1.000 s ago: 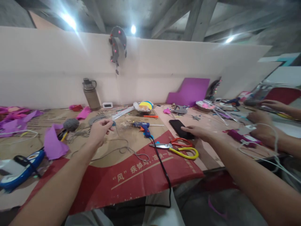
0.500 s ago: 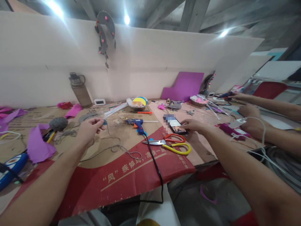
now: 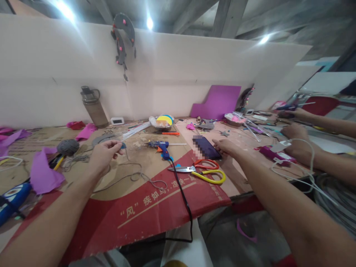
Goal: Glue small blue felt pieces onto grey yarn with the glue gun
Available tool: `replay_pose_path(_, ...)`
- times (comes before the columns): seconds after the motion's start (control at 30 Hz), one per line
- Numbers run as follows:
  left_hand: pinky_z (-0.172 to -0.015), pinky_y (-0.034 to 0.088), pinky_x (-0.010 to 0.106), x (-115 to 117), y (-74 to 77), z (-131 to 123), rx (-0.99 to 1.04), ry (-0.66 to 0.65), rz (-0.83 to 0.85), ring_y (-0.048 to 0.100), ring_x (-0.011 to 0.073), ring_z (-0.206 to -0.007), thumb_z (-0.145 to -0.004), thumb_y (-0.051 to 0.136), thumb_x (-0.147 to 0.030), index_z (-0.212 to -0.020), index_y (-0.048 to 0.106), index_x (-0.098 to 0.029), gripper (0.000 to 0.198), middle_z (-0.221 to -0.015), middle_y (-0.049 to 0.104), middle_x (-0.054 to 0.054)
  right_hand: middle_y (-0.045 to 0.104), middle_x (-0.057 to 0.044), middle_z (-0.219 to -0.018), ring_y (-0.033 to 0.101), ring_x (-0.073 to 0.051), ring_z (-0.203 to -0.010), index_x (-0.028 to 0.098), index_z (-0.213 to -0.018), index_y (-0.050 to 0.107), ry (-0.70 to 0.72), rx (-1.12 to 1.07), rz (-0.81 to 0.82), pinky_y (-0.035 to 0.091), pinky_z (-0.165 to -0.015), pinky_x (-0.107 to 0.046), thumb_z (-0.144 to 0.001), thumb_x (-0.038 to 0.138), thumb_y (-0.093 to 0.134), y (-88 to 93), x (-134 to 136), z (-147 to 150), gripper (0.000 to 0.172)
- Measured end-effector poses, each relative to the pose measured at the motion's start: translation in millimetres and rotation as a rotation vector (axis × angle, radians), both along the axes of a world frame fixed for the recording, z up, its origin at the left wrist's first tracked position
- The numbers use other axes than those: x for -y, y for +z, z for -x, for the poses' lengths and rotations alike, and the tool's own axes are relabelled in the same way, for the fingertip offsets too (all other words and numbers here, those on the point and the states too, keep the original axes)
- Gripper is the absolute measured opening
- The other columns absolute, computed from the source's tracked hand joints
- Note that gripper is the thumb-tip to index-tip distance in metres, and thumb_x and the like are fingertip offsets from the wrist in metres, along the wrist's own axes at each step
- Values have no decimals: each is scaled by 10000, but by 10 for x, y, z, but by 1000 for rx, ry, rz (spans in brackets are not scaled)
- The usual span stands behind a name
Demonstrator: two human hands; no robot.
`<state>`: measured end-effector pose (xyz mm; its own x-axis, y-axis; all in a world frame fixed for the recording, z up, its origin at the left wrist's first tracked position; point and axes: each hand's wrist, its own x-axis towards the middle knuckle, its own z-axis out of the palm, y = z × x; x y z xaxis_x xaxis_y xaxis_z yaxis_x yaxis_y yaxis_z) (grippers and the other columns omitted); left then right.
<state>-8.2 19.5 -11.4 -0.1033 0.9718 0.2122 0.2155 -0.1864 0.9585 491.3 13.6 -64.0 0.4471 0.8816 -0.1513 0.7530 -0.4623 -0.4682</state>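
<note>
My left hand (image 3: 107,154) pinches a small blue-grey piece (image 3: 123,146) with grey yarn (image 3: 136,173) trailing from it over the cardboard (image 3: 133,218). Beside the right edge of a dark-screened phone (image 3: 208,148) is my right hand (image 3: 226,146), its fingers at the phone's edge and not wrapped around anything. A blue glue gun (image 3: 164,148) lies between the hands. Just in front of the phone are scissors (image 3: 207,170) with one red and one yellow handle. The grey yarn ball (image 3: 68,147) rests left of my left hand.
Behind stand a bottle (image 3: 94,109), a bowl (image 3: 161,128) and a purple sheet (image 3: 219,102). At the right, another person's hands (image 3: 294,135) are near a magenta power strip (image 3: 278,155). A black cable (image 3: 185,196) hangs over the cardboard's front edge.
The phone's screen has gone from lit to dark. My right hand has shifted slightly at its edge. The other person's far hand has lifted a glue gun. My left hand is nearly unchanged.
</note>
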Motion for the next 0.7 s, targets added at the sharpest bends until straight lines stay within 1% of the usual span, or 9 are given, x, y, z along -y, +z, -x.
replay_pose_path(0.07,-416,333,201,0,4,-5,2,-4,0,546,116,-492,-606,722,-379,-731,665,-145,272,-589,642,42,676,-126,-693,589,-169,-536,112,-837,677,-11,-13,27,469,-525,-277,-912,543,350,9,26,1,546)
replay_pose_path(0.17,-413,327,202,5,21,-15,16,-6,-8,553,117,-501,-595,720,-375,-712,657,-147,264,-603,641,40,693,-131,-759,616,-189,-633,117,-854,684,-18,-6,35,472,-575,-280,-906,544,367,15,30,-3,534)
replay_pose_path(0.27,-411,326,201,15,44,-17,18,1,-20,549,114,-501,-600,715,-377,-704,656,-149,257,-600,632,35,692,-133,-764,632,-218,-718,122,-878,701,-19,18,38,474,-625,-299,-896,567,384,27,23,2,547)
replay_pose_path(0.37,-415,335,201,26,72,-9,7,3,-30,543,114,-499,-612,711,-385,-701,658,-155,253,-590,627,34,686,-139,-747,640,-242,-770,128,-893,711,-23,42,39,473,-659,-316,-892,591,379,81,55,52,570)
replay_pose_path(0.43,-418,342,203,31,90,-3,0,1,-32,537,114,-496,-614,712,-387,-703,659,-159,250,-585,627,36,691,-145,-769,646,-254,-805,131,-901,711,-19,52,49,475,-685,-323,-891,618,357,143,100,120,603)
replay_pose_path(0.5,-416,344,204,32,101,1,-4,0,-28,536,117,-498,-614,714,-388,-708,661,-162,250,-583,628,38,702,-161,-847,651,-265,-848,125,-914,707,-12,63,95,476,-715,-329,-889,648,321,209,143,208,650)
replay_pose_path(0.57,-413,340,204,29,103,4,-2,0,-25,536,117,-499,-615,714,-388,-707,660,-161,250,-586,628,39,697,-185,-978,648,-277,-917,109,-966,694,-7,81,141,475,-752,-332,-885,661,304,259,168,301,680)
replay_pose_path(0.63,-415,339,203,25,97,9,3,-8,-28,535,113,-499,-621,709,-388,-706,657,-159,250,-591,627,37,662,-208,-1116,629,-298,-1002,88,-1053,667,-2,98,156,468,-802,-342,-870,668,337,278,167,385,692)
replay_pose_path(0.7,-418,341,204,20,89,16,6,-11,-37,533,110,-498,-628,707,-389,-713,657,-156,253,-591,627,34,619,-232,-1204,600,-326,-1075,65,-1136,633,2,118,163,456,-856,-366,-840,684,391,267,146,456,727)
